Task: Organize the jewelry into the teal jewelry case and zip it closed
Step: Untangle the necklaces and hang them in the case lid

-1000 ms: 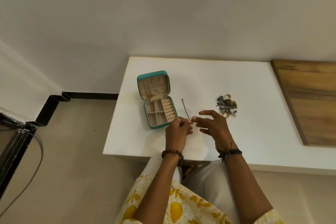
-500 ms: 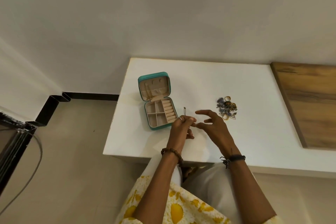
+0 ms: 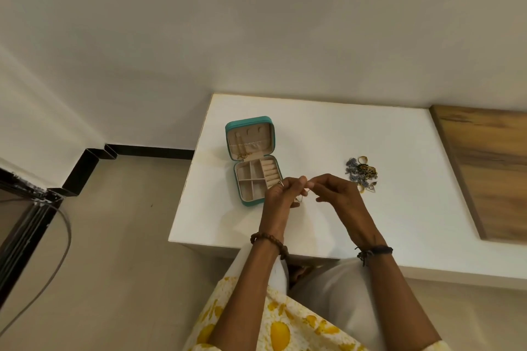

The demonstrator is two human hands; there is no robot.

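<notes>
Your left hand (image 3: 281, 196) and right hand (image 3: 339, 194) pinch a thin chain (image 3: 302, 197) between fingertips, above the white desk (image 3: 399, 208) | teal jewelry case (image 3: 254, 159) lies open just left of your hands | jewelry pile (image 3: 361, 173) right of them

Teal jewelry case (image 3: 250, 122), centre of frame: smooth shell, matt beige cloth-like lining. Table (image 3: 328, 134): smooth matt white top. Panel (image 3: 490, 168), right edge: wood grain. Jewelry pile (image 3: 362, 174): shiny gold and silver metal. Garment (image 3: 279, 328), bottom: printed cloth.
</notes>
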